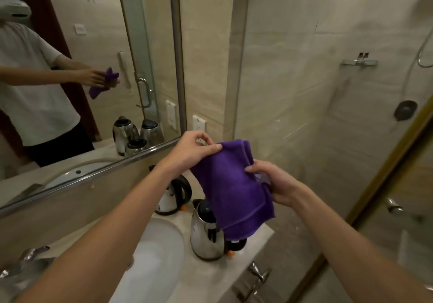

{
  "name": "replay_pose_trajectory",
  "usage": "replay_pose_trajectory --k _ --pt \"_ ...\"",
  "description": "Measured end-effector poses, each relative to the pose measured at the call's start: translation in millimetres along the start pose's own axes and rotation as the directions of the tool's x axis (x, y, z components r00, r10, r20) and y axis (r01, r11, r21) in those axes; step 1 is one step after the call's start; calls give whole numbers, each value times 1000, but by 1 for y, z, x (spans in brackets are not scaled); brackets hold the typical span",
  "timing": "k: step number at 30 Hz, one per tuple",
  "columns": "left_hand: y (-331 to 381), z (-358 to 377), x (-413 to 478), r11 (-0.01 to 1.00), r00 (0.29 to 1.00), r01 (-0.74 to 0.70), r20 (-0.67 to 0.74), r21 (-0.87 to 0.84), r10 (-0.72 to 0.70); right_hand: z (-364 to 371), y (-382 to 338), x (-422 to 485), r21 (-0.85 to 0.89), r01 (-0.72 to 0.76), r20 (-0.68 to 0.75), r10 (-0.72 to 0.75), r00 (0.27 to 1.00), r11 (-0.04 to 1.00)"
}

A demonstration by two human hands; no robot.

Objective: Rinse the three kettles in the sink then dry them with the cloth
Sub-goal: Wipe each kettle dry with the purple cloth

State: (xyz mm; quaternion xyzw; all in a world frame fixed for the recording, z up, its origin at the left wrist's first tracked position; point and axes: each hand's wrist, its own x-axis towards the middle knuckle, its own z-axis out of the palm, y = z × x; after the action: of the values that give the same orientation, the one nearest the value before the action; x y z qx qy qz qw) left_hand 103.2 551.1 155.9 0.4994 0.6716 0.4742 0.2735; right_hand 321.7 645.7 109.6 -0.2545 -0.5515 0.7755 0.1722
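Observation:
Both my hands hold a purple cloth (234,185) in the air above the counter. My left hand (194,150) pinches its top edge, and my right hand (274,183) grips its right side. The cloth hangs folded and covers part of what stands below. A steel kettle (203,234) with a black lid stands on the counter right of the sink (161,251). A second steel kettle (173,197) with a black handle stands behind it near the wall. The mirror's reflection shows three kettles (136,136) together; the third is hidden behind the cloth.
A chrome tap (28,258) sits at the sink's left. The mirror (89,73) spans the wall above the beige counter (210,277). A glass shower partition (316,115) closes the right side, with a metal door handle (257,277) below the counter's edge. A wall socket (198,123) is behind my left hand.

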Motion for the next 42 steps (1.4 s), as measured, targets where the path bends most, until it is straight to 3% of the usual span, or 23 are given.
replay_pose_trajectory --k 4,7,9,11,14,18,22,26,29,33,35,38,40,42 --pt "15 37 -3 947 1000 -12 21 320 6 -18 34 -14 -131 13 -257 -47 965 991" --pt "13 67 -4 890 997 71 -17 451 -71 -22 66 -26 -252 117 -554 -242 797 961" --pt "11 90 -8 859 992 107 10 501 -130 -22 87 -37 -297 187 -598 -335 728 936" --pt "13 111 -12 838 988 113 25 534 -150 -17 104 -42 -169 234 -541 -289 790 957" --pt "18 140 -17 845 992 96 23 526 -127 -7 121 -37 54 193 -432 -151 889 980" --pt "22 163 -22 847 987 95 65 523 -150 -6 130 -35 243 218 -422 -99 901 945" --pt "25 164 -20 853 982 99 91 512 -168 0 138 -43 323 245 -371 -116 921 914" --pt "29 153 -21 944 943 174 230 280 -242 9 141 -47 547 296 -367 -94 926 783" --pt "8 129 -21 965 967 110 200 236 -159 18 147 -52 611 320 -393 -72 916 724" --pt "-51 85 -20 939 964 85 212 334 -163 37 163 -59 434 220 -473 13 881 874" --pt "-91 69 -18 903 956 71 230 424 -183 48 179 -54 292 249 -533 -59 844 924" --pt "-138 61 -13 817 935 -9 294 576 -197 65 204 -48 58 268 -670 -161 724 962" --pt "-154 62 -9 793 918 -38 334 608 -212 76 219 -43 17 263 -707 -174 685 965" --pt "-164 66 -2 785 904 -65 369 616 -215 87 236 -36 83 257 -744 -112 659 963"
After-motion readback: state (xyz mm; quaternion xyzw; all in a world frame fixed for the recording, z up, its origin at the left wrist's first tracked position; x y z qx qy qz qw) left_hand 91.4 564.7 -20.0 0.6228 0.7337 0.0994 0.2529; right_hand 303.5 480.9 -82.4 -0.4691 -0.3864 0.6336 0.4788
